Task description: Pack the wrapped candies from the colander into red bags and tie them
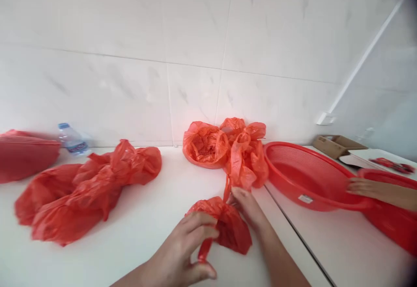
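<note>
In front of me a small red plastic bag [233, 230] lies bunched on the white table. My left hand [185, 245] is at its left side, fingers curled over the plastic. Between thumb and fingers hangs a red strip of the bag, its handle. At the far side, my right hand [246, 204] pinches the bag's upraised other handle [226, 189]; its fingertips are partly hidden. Just beyond stand an open-mouthed red plastic bag [205, 146] and a tied, crumpled one [243, 156].
Left lie a large knotted red bag [87, 187], a water bottle [73, 139] and a red bundle [26, 154]. Right, another person's hand [365, 187] touches a red plastic basket [312, 200]; a second red basket [391, 222] and a cardboard box [337, 146] are there. A table seam [299, 237] runs nearby.
</note>
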{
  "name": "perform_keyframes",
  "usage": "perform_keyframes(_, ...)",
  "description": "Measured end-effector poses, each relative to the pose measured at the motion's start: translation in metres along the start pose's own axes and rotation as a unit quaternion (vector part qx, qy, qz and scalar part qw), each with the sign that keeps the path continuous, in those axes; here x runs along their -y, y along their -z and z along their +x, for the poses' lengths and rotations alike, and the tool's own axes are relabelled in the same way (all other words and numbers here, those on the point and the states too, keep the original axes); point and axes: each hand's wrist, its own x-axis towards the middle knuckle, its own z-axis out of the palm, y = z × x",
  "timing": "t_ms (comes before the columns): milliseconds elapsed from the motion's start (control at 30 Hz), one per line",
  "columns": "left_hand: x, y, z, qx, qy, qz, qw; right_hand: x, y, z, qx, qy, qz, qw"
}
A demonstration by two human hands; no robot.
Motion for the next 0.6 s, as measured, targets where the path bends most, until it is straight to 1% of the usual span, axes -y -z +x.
perform_keyframes(67, 0.004, -0.003, 0.013, 0.006, 0.045, 0.006, 0.999, 0.0, 0.007, -0.004, 0.01, -0.01, 0.059, 0.998)
perform_keyframes(133, 0.012, -0.011, 0.027, -0.003, 0.087, 0.036, 0.996, -0.003, 0.012, -0.005, 0.011, -0.027, 0.1, 0.995)
perform_keyframes(167, 0.017, -0.016, 0.033, 0.01, 0.097, 0.066, 0.993, -0.005, 0.014, -0.005, 0.012, -0.036, 0.108, 0.993)
perform_keyframes(200, 0.022, -0.022, 0.038, 0.036, 0.1, 0.103, 0.989, -0.008, 0.015, -0.004, 0.012, -0.042, 0.106, 0.993)
perform_keyframes(267, 0.03, -0.03, 0.042, 0.091, 0.088, 0.166, 0.978, -0.013, 0.017, -0.003, 0.007, -0.05, 0.1, 0.994)
perform_keyframes(300, 0.033, -0.031, 0.042, 0.109, 0.083, 0.187, 0.973, -0.015, 0.017, -0.002, 0.0, -0.053, 0.098, 0.994)
perform_keyframes(333, 0.036, -0.028, 0.039, 0.116, 0.084, 0.201, 0.969, -0.017, 0.018, -0.001, -0.009, -0.057, 0.097, 0.994)
perform_keyframes(367, 0.037, -0.022, 0.035, 0.111, 0.092, 0.21, 0.967, -0.019, 0.019, 0.001, -0.017, -0.059, 0.096, 0.994)
perform_keyframes(433, 0.038, 0.0, 0.023, 0.072, 0.122, 0.234, 0.962, -0.021, 0.021, 0.003, -0.027, -0.057, 0.09, 0.994)
perform_keyframes(533, 0.037, 0.05, -0.005, -0.013, 0.167, 0.28, 0.945, -0.021, 0.018, 0.006, -0.028, -0.034, 0.063, 0.997)
perform_keyframes(600, 0.04, 0.083, -0.026, -0.072, 0.182, 0.314, 0.929, -0.02, 0.012, 0.006, -0.026, -0.01, 0.026, 0.999)
